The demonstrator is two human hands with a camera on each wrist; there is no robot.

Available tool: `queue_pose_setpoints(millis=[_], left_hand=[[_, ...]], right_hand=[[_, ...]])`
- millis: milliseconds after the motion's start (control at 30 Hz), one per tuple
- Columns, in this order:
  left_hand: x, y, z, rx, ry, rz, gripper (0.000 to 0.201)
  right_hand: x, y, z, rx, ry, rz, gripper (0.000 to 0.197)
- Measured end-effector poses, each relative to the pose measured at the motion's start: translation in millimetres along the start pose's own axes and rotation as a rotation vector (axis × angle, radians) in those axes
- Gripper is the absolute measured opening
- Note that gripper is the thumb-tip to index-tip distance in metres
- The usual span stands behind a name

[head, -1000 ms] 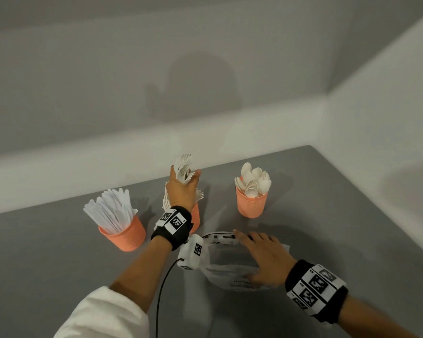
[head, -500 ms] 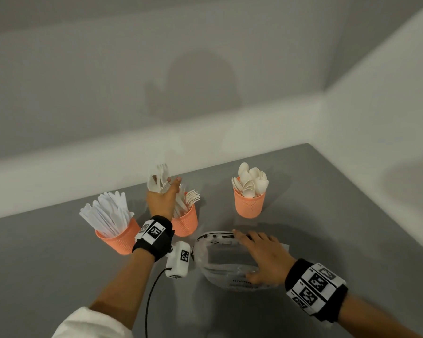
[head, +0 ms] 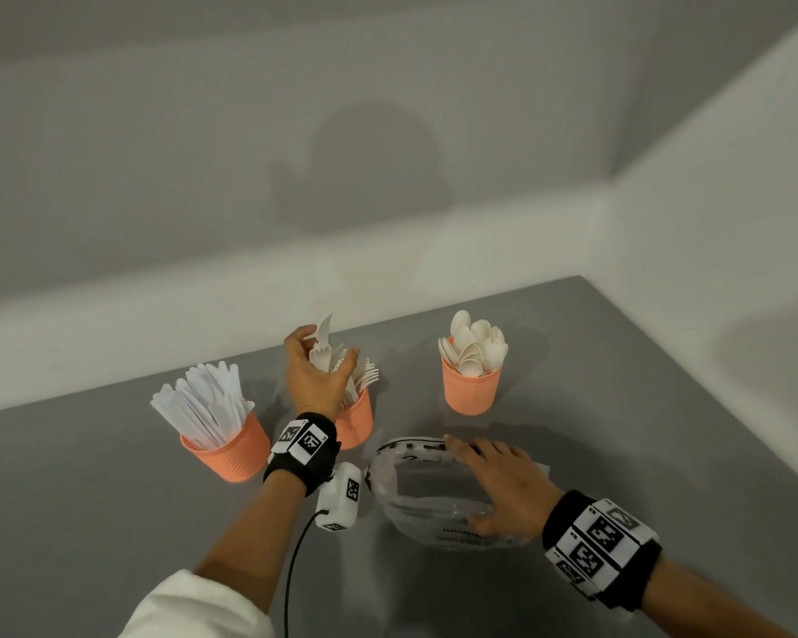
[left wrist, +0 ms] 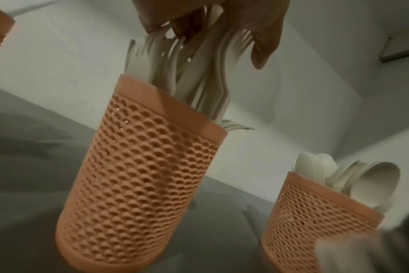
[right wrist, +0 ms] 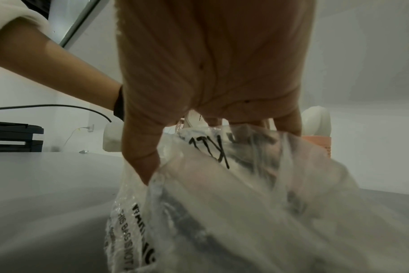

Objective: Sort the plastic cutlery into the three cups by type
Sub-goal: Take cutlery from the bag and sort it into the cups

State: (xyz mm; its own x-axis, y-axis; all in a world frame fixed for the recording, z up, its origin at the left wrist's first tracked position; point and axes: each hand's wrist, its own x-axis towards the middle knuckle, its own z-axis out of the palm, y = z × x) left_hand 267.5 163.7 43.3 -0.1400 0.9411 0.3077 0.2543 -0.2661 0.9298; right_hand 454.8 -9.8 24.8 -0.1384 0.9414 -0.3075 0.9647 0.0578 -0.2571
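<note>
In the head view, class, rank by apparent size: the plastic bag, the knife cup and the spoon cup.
1. plastic bag, plainly largest, though nearest the camera.
2. knife cup.
3. spoon cup, slightly smaller, but it stands farther back, so the cups may match.

A bare, staged recording corner, lab-like rather than homely: a plain grey table [head: 618, 453] pushed into blank white walls [head: 203, 131], coded marker bands [head: 602, 543] strapped to both wrists, a cabled white box [head: 339, 501], and black stacked equipment [right wrist: 14, 136] by a wall socket [right wrist: 90, 127].
</note>
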Motion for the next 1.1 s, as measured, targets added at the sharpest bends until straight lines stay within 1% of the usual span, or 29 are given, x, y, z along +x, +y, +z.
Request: queue_pose_setpoints(millis=[33, 100, 200, 267, 300, 367, 467, 533, 600, 667, 700, 733, 800, 833, 867, 933, 1000, 1067, 1100], left_hand=[[0.1, -0.1, -1.5, 0.017, -0.012, 0.028, 0.057], [1.0, -1.1, -3.4, 0.071, -0.033, 0.052, 0.058], [-1.6, -3.4, -3.8, 0.092, -0.039, 0.070, 0.044], [-4.3, -4.0, -1.5, 0.041, -0.016, 0.023, 0.030], [-5.0, -3.4, -0.3, 0.006, 0.000, -0.018, 0.029], [-3.7, -4.2, 0.7, -0.042, 0.007, -0.065, 0.032], [0.4, -6.0, -3.0, -0.071, -0.018, -0.063, 0.039], [2.1, -5.2, -7.4, -0.103, -0.010, -0.061, 0.042], [2.5, -4.5, -11.4, -0.094, 0.015, -0.008, 0.050], [4.0, -5.0, -15.9, -0.026, 0.003, 0.113, 0.062], [5.9, -3.8, -18.9, 0.032, -0.032, 0.176, 0.063], [8.7, -3.3, -21.4, 0.103, -0.081, 0.234, 0.058], [16.7, -4.6, -25.7, 0.220, -0.166, 0.329, 0.039], [20.3, -5.2, -27.2, 0.243, -0.183, 0.358, 0.034], [23.4, -7.3, -27.6, 0.254, -0.187, 0.372, 0.033], [25.1, -8.6, -27.1, 0.255, -0.173, 0.358, 0.033], [20.5, -11.3, -26.1, 0.297, -0.109, 0.296, 0.037], [12.3, -12.7, -24.2, 0.400, -0.023, 0.217, 0.055], [8.4, -12.3, -22.6, 0.461, -0.008, 0.175, 0.063]], right_hand=[[-0.1, -0.4, 0.0, 0.001, -0.001, 0.000, 0.098], [-0.4, -1.5, -0.5, 0.004, -0.005, 0.000, 0.097], [-0.2, -2.2, -0.8, 0.002, -0.006, -0.002, 0.096], [-0.6, -2.6, -0.5, 0.001, -0.010, -0.002, 0.096], [-0.5, -2.5, -0.5, 0.004, -0.010, -0.002, 0.097], [-0.1, -2.7, -1.2, 0.010, -0.008, 0.000, 0.096], [1.2, -2.8, -2.0, 0.005, -0.007, -0.001, 0.096], [1.5, -3.1, -1.4, 0.001, -0.010, 0.001, 0.096], [1.6, -3.5, -0.7, 0.005, -0.011, 0.004, 0.097], [1.5, -4.4, -0.9, 0.003, -0.009, 0.001, 0.096], [1.7, -5.0, -1.1, 0.000, -0.009, 0.000, 0.096], [1.8, -5.3, -1.2, -0.001, -0.010, -0.001, 0.096], [1.8, -4.8, -1.0, -0.001, -0.013, 0.000, 0.096], [1.6, -4.7, -0.7, -0.002, -0.014, 0.001, 0.096], [1.3, -4.6, -0.4, -0.004, -0.014, 0.002, 0.096], [1.1, -4.6, 0.2, -0.003, -0.007, 0.004, 0.096], [0.9, -4.6, 1.0, 0.000, -0.007, 0.008, 0.096], [1.2, -5.2, 1.2, -0.004, -0.007, 0.009, 0.096], [1.1, -5.8, 0.9, -0.003, -0.010, 0.009, 0.095]])
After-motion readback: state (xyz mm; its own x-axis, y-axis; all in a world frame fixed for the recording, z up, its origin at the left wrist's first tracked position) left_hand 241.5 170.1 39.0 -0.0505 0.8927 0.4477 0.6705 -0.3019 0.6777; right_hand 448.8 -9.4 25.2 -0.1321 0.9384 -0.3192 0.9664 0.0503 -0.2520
